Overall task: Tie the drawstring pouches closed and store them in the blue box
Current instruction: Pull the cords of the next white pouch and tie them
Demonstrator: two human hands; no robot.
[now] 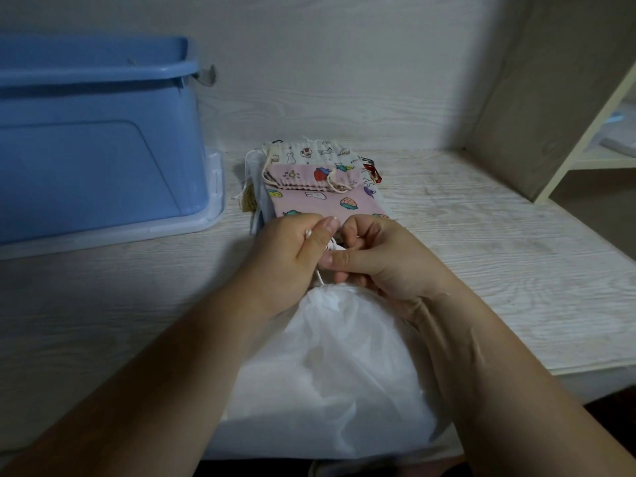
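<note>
Pinching the cord [320, 276] with left hand [292, 259] and right hand [382, 261], fingers curled, knot hidden between them. Just below, gathered neck of pouch [330, 356]. Beyond knuckles, pouch stack [327, 197], lower ones mostly hidden. Leftward, box [96, 149], cut off.

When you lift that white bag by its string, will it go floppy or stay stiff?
Probably floppy: the white bag is thin, creased cloth sagging over the table edge. It likely feels light, puffing up softly. With the string pinched by the left hand and right hand, it would probably dangle from its gathered neck.
</note>
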